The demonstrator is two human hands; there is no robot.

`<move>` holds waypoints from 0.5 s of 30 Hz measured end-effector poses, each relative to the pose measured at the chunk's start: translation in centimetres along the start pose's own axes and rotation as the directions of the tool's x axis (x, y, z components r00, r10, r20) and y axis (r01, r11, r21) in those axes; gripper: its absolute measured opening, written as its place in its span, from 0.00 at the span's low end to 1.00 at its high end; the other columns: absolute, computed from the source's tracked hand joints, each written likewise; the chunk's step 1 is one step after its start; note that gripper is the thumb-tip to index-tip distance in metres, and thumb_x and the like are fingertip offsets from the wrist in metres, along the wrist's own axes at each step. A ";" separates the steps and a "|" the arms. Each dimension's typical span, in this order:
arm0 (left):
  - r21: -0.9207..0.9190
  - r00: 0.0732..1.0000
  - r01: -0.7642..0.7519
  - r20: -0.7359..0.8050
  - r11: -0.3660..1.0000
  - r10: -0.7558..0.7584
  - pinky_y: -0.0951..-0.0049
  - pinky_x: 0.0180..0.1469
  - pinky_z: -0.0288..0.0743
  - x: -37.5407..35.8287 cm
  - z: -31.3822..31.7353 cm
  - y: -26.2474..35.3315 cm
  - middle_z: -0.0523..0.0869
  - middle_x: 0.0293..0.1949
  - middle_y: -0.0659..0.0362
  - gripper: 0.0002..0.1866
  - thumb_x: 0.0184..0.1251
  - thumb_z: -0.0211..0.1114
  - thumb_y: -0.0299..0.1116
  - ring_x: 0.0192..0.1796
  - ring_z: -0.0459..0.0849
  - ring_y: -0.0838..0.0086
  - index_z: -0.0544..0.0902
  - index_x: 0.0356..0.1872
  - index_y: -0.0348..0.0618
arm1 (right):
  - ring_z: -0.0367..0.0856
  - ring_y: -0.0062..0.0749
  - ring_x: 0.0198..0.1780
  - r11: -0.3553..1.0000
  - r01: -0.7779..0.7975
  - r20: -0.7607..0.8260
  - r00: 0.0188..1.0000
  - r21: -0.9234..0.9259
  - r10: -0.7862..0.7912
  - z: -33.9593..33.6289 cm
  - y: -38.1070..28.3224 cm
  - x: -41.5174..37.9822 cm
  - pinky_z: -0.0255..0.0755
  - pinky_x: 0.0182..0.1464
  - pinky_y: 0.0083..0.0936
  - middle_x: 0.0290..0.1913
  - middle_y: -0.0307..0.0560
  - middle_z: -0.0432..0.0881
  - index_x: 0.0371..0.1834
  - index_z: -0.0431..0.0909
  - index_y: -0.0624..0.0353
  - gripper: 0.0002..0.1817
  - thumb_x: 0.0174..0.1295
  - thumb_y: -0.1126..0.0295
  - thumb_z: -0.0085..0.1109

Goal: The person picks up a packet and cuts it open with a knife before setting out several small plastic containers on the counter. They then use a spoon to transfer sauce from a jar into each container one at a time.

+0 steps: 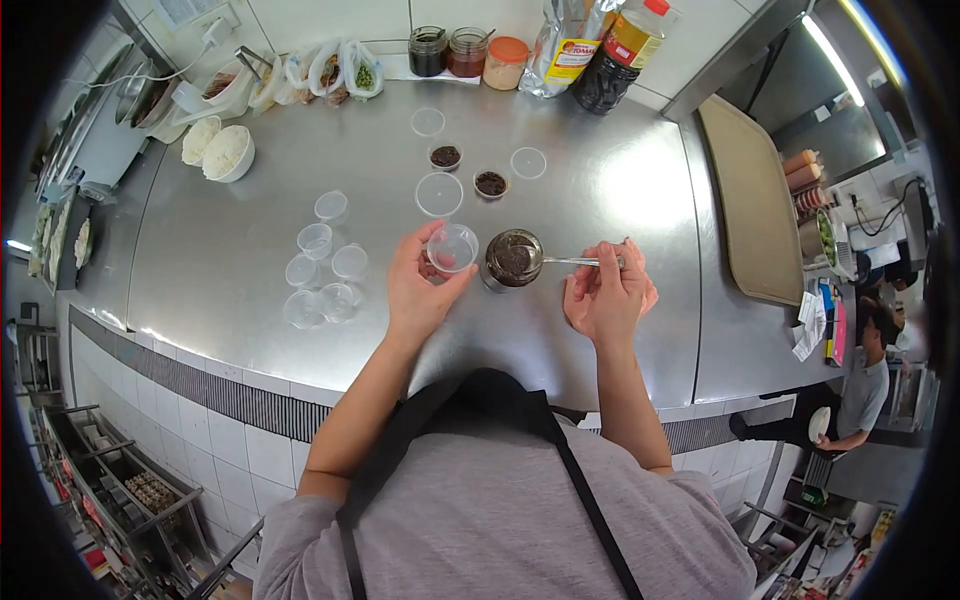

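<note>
My left hand (420, 290) is closed around a small clear plastic cup (453, 248), tilted beside a glass jar (500, 278). Dark sauce fills much of the jar. My right hand (612, 290) grips the handle of a metal spoon (570, 261), whose bowl reaches into the jar's mouth. Behind the jar stand two small cups of dark sauce, one at the left (445, 157) and one at the right (491, 184). Round clear lids (439, 194) lie near them. Several clear cups (315, 241) are grouped to the left of my left hand.
Two bowls of rice (229, 154) sit at the back left, near tied plastic bags (361, 72). Jars (467, 52), a foil pouch (566, 50) and a large dark bottle (619, 58) line the wall. A brown tray (750, 200) lies at the right. Another person (862, 385) is farther right, holding a plate.
</note>
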State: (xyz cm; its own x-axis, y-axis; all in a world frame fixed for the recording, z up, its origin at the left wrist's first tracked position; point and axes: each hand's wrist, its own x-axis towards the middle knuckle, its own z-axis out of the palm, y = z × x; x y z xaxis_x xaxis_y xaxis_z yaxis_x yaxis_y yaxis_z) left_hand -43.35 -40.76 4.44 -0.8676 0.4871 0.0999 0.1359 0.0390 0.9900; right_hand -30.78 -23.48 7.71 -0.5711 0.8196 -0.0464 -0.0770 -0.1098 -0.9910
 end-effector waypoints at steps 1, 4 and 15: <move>0.013 1.000 0.005 0.005 1.000 -0.005 0.80 0.38 0.76 0.0 0.1 -0.2 0.78 0.41 0.58 0.32 0.47 0.69 0.21 0.39 0.79 0.79 0.67 0.57 0.36 | 0.66 0.13 0.18 0.993 -0.046 0.017 0.999 0.106 0.044 -0.5 0.4 0.4 0.60 0.21 0.10 0.18 0.34 0.70 0.28 0.74 0.60 0.12 0.66 0.66 0.50; 0.018 1.000 -0.012 0.006 1.000 0.012 0.81 0.36 0.76 -0.3 0.5 -0.3 0.78 0.41 0.58 0.32 0.47 0.69 0.21 0.37 0.79 0.80 0.67 0.57 0.36 | 0.68 0.13 0.21 0.960 -0.125 0.035 0.992 0.250 0.120 -1.1 1.0 0.9 0.63 0.23 0.10 0.21 0.35 0.71 0.27 0.74 0.61 0.11 0.66 0.67 0.50; 0.015 1.000 -0.008 -0.011 1.000 0.008 0.81 0.30 0.76 -0.9 1.0 0.1 0.74 0.43 0.57 0.29 0.43 0.73 0.26 0.31 0.77 0.79 0.73 0.51 0.38 | 0.70 0.16 0.25 0.949 -0.155 0.049 0.988 0.275 0.147 -1.5 0.8 2.0 0.64 0.24 0.12 0.24 0.37 0.72 0.30 0.74 0.62 0.11 0.66 0.67 0.48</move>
State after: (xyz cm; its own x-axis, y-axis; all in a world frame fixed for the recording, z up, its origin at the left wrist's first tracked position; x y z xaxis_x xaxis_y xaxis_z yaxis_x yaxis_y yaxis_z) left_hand -42.07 -40.29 4.36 -0.8716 0.4779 0.1091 0.1501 0.0483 0.9875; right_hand -30.73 -21.07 6.58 -0.6158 0.7658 -0.1852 -0.2097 -0.3859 -0.8984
